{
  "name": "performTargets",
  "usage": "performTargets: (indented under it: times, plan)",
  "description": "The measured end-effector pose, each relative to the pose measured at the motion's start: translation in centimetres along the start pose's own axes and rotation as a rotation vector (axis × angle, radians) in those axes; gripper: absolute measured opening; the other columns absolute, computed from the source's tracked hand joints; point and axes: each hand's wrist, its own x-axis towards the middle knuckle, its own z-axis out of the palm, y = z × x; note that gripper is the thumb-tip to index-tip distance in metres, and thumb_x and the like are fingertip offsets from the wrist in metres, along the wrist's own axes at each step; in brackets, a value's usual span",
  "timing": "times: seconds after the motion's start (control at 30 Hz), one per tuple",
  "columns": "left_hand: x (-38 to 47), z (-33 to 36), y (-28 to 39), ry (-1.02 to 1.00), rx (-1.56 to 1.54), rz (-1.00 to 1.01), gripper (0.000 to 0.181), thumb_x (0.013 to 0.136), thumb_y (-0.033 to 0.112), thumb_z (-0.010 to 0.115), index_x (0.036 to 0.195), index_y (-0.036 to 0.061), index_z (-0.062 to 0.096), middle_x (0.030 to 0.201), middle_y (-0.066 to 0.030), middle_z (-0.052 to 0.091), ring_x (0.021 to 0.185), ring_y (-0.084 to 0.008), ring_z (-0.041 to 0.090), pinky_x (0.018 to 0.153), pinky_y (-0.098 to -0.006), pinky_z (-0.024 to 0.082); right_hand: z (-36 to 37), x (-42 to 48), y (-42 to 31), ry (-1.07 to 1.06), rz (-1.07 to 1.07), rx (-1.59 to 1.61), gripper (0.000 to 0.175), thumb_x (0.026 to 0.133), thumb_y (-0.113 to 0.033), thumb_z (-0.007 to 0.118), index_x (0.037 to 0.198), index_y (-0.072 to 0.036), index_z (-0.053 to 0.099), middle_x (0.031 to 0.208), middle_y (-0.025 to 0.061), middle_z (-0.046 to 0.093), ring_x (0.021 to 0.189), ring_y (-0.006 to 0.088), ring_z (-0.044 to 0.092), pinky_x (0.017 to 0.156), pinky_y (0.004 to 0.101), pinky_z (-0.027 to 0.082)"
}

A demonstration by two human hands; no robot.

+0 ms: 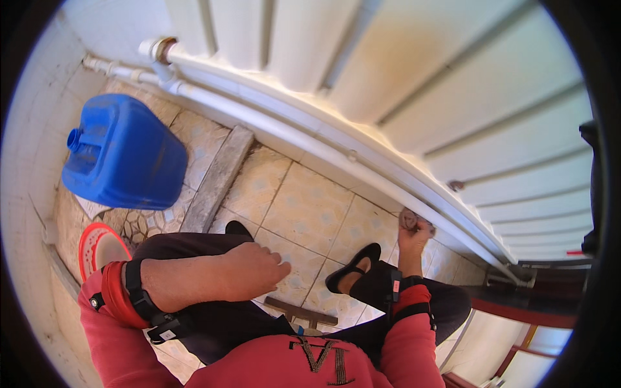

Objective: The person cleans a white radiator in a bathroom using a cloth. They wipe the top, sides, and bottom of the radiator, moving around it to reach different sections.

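My left hand rests over my left thigh with its fingers curled; the palm side is hidden, so whether anything is in it cannot be told. Out to the right, my right hand grips a crumpled, brownish-grey cloth low at the wall, just below the white pipe. The cloth lies against the wall's foot near the tiled floor. Above the pipe runs a white ribbed radiator.
A blue plastic jerrycan stands at the left, with a red-rimmed basin below it. A grey stone sill crosses the floor. Between my legs is a brown wooden stool part. Dark red furniture stands at the right.
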Motion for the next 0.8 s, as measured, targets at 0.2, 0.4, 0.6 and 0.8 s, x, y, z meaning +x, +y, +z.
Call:
performTargets:
  times: [0.2,0.4,0.6,0.8]
  plan:
    - [-0.5,-2.9,0.8,0.234,0.026,0.086,0.039,0.08,0.018,0.063,0.113,-0.0024,0.056,0.096,-0.0116,0.065,0.09,-0.0266,0.065,0.078,-0.0351,0.05,-0.1,4.1,3.2,-0.532,0.128,-0.065,0.019,0.088,-0.008,0.056,0.106,-0.005,0.06,0.096,0.0094,0.064,0.09,0.0238,0.061,0.089,0.0379,0.052]
    - [-1.4,-5.0,1.4,0.497,0.02,0.128,0.043,0.084,0.017,0.054,0.123,-0.0017,0.055,0.091,-0.0072,0.061,0.083,-0.0209,0.062,0.07,-0.0311,0.048,1.2,4.5,10.0,0.287,0.163,-0.217,0.026,0.093,-0.008,0.049,0.115,-0.01,0.061,0.116,0.0068,0.065,0.113,0.0246,0.058,0.101,0.0482,0.045]
    - [-2.1,-5.5,1.8,0.44,0.054,0.089,0.041,0.082,0.021,0.06,0.116,-0.0013,0.057,0.088,-0.0063,0.062,0.081,-0.02,0.062,0.073,-0.0306,0.047,3.9,3.9,21.1,0.253,0.362,-0.125,0.036,0.084,0.006,0.046,0.113,-0.011,0.058,0.12,0.0087,0.059,0.107,0.0287,0.058,0.092,0.0519,0.05]
    - [-2.9,-5.3,1.4,0.479,-0.012,0.052,0.037,0.083,0.018,0.055,0.115,0.0009,0.059,0.094,-0.0084,0.065,0.087,-0.0206,0.063,0.076,-0.0328,0.047,8.7,2.2,33.3,0.153,0.558,-0.069,0.04,0.08,0.009,0.045,0.116,-0.005,0.057,0.122,0.0118,0.059,0.116,0.0299,0.056,0.098,0.053,0.047]
